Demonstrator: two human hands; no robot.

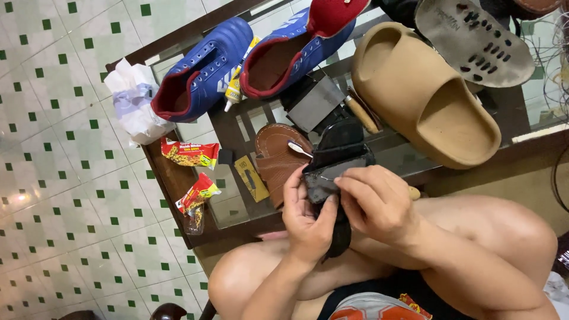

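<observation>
Black sandal (335,157): I hold it over my lap.
Left hand (308,216): grips its lower part.
Right hand (376,201): pinches its edge.

The black sandal (335,160) is partly covered by the left hand (308,216) and right hand (376,201); its lower end is hidden behind them. The right blue shoe (296,50) and the grey insole (474,41) are cut off by the top edge. The brown sandal (275,160) lies partly behind the black sandal

Black sandal (335,160), tilted upright, above the knees
</observation>
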